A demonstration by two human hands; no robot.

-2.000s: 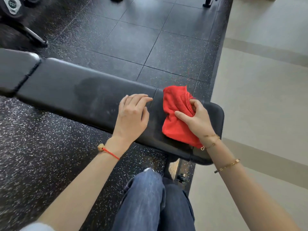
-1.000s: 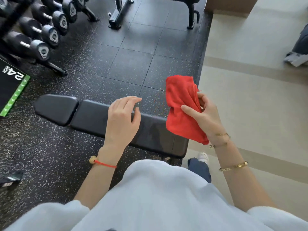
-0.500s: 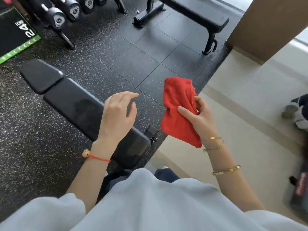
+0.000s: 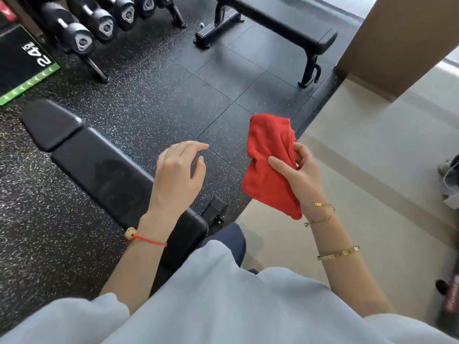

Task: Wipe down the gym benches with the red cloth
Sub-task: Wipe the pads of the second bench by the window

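Observation:
A black padded gym bench [image 4: 99, 160] runs from the upper left down to my body, with a damp patch on its long pad. My right hand [image 4: 300, 175] holds the crumpled red cloth [image 4: 268, 165] in the air, to the right of the bench and off its surface. In the air above the bench's near end, my left hand [image 4: 178, 177] is empty with its fingers loosely spread. A second black bench [image 4: 288, 28] stands on the rubber floor at the top, beyond both hands.
A rack of dumbbells [image 4: 99, 23] lines the top left, next to a black box marked "24 inch" [image 4: 24, 65]. A brown pillar [image 4: 402, 38] rises at the top right. Pale flooring lies to the right, with a shoe [image 4: 449, 180] and a dark bottle [image 4: 449, 301].
I have stood up from the bench. The cloth came off the pad and my left hand lifted off it. The view swung up and right, bringing the second bench and the dumbbells into sight.

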